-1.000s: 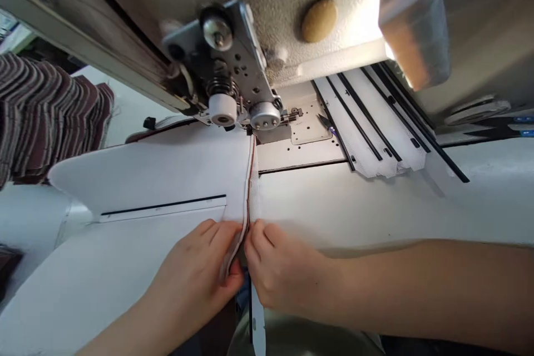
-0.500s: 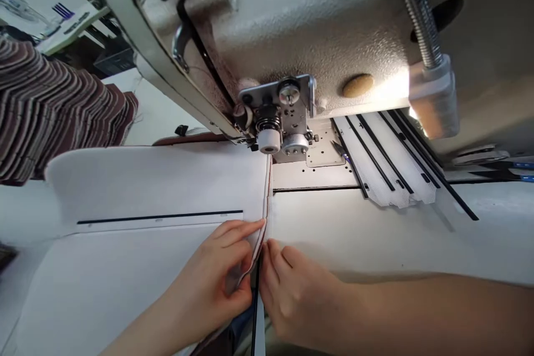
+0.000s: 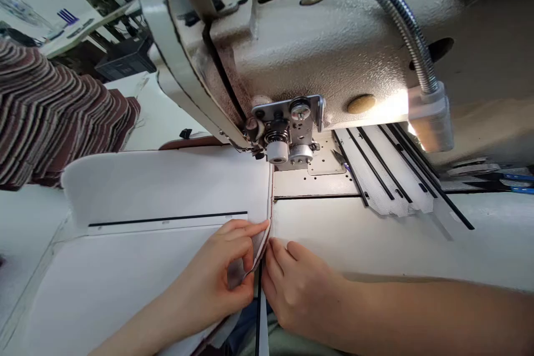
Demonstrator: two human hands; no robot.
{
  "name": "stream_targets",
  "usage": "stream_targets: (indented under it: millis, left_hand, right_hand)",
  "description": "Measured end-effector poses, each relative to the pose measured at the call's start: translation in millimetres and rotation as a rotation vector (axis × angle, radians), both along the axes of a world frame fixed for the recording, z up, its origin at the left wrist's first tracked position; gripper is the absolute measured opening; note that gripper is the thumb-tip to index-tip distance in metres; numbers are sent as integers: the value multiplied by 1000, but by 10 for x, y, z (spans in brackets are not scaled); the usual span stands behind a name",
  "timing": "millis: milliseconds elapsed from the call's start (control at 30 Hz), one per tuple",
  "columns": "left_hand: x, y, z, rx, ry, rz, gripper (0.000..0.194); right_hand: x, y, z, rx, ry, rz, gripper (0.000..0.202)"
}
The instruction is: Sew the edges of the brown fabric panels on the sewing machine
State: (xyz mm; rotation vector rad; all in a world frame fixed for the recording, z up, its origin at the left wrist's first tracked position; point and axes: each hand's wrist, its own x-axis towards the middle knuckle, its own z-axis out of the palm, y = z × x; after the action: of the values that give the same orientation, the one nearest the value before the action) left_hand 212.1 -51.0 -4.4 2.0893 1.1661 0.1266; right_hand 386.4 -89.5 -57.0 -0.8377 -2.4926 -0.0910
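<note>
A large white fabric panel [image 3: 175,183] with a reddish-brown edge lies under the head of a sewing machine [image 3: 308,50]. Its right edge runs straight down from the presser area [image 3: 277,151]. My left hand [image 3: 225,267] pinches that edge between thumb and fingers, the index finger stretched along the seam. Close beside it, my right hand [image 3: 296,283] is closed on a white mesh strip with a black bar [image 3: 259,317], which hangs down over the table's front edge. The fingertips of both hands nearly meet at the seam.
Several mesh strips with black bars [image 3: 387,172] lie right of the needle plate, beside small snips [image 3: 341,160]. Blue-handled scissors [image 3: 517,183] rest far right. A tall stack of striped fabric pieces [image 3: 62,117] stands left. A lamp [image 3: 429,114] lights the bed.
The camera view has shifted, so the machine appears slightly lower and more of its top shows. Both hands keep nearly the same hold on the panel edge and strip.
</note>
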Motion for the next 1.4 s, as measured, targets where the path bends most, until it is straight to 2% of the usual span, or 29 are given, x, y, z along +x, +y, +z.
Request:
stream_targets:
  millis: [133, 333, 567, 867, 1133, 1400]
  left_hand:
    - [-4, 50, 34, -56, 16, -21, 16]
    - [-20, 97, -16, -36, -12, -10, 15]
    - [81, 298, 3, -20, -22, -37, 13]
    - [144, 485, -27, 18, 11, -47, 11]
    - [182, 545, -46, 79, 27, -66, 12]
    - [252, 716, -89, 118, 45, -37, 12]
  right_hand:
    - [5, 1, 8, -7, -2, -1, 19]
    - [-13, 58, -57, 8, 24, -19, 20]
    - [47, 235, -70, 17, -40, -45, 22]
    - [125, 451, -24, -119, -252, -2, 21]
    - [132, 504, -46, -106, -262, -40, 20]
    - [151, 673, -68, -178, -308, -119, 24]
